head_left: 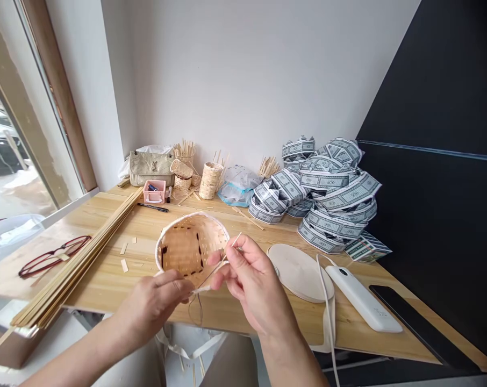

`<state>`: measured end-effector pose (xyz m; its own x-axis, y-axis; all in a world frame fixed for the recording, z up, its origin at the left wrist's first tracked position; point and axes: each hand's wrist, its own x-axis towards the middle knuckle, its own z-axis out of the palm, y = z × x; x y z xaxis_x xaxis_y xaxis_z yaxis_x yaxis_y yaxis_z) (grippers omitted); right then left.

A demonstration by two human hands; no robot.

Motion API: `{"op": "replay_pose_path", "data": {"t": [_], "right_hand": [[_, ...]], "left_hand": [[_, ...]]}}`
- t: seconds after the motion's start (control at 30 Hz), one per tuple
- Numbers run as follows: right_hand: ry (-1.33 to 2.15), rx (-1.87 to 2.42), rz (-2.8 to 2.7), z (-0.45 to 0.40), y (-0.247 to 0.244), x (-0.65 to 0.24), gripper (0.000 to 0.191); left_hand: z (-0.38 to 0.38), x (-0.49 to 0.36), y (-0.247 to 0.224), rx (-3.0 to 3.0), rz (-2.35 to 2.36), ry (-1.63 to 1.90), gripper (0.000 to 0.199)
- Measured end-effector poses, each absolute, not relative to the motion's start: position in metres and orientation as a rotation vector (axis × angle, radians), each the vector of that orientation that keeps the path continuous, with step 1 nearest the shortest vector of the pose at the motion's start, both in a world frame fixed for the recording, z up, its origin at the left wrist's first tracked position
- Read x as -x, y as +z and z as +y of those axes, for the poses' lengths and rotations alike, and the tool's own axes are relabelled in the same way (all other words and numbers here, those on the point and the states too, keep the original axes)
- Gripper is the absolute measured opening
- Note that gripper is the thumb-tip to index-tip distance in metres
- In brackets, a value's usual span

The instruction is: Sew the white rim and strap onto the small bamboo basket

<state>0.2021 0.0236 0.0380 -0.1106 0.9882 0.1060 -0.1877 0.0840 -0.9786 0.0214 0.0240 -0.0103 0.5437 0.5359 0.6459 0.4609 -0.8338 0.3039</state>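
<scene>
A small woven basket [183, 250] lies tilted at the table's front edge, its open mouth toward me and its rim wrapped in white tape. My left hand [158, 298] pinches the near part of that rim. Between the thumb and fingers of my right hand [247, 274] is a thin, pale, needle-like stick [236, 239], held just right of the basket. A dark thread [206, 279] stretches from the rim by my left fingers toward my right hand. It also forms a loose loop below the rim. Part of the near rim is hidden by my fingers.
Bamboo strips [86, 250] and red glasses [54, 257] lie at left. Behind are a pink box [154, 192], a handbag [150, 169] and small baskets [210, 181]. Patterned paper bands [336, 199], a tape roll [300, 271] and a white power bank [366, 298] are at right.
</scene>
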Motion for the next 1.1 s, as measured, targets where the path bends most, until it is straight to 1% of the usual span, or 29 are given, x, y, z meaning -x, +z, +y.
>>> {"op": "replay_pose_path", "data": {"t": [0.07, 0.13, 0.27, 0.4, 0.7, 1.1], "right_hand": [[1.425, 0.865, -1.082, 0.025, 0.042, -0.208, 0.027], [1.435, 0.804, -0.982, 0.028, 0.045, -0.215, 0.029], [1.299, 0.753, -0.869, 0.039, 0.048, -0.234, 0.03], [1.185, 0.802, -0.793, 0.05, 0.045, -0.258, 0.03], [1.114, 0.854, -0.688, 0.06, 0.022, -0.29, 0.034], [1.054, 0.871, -0.743, 0.058, 0.012, -0.293, 0.032]], "left_hand": [[0.024, -0.022, -0.003, -2.422, 0.857, 1.192, 0.019], [0.024, -0.023, 0.005, -2.157, 0.846, 1.147, 0.017], [0.023, -0.024, 0.013, -1.703, 0.847, 1.026, 0.021], [0.026, -0.024, 0.007, -1.506, 0.901, 0.992, 0.03], [0.03, -0.025, 0.0, -1.404, 0.942, 0.928, 0.027], [0.035, -0.021, -0.005, -1.497, 0.989, 0.876, 0.036]]}}
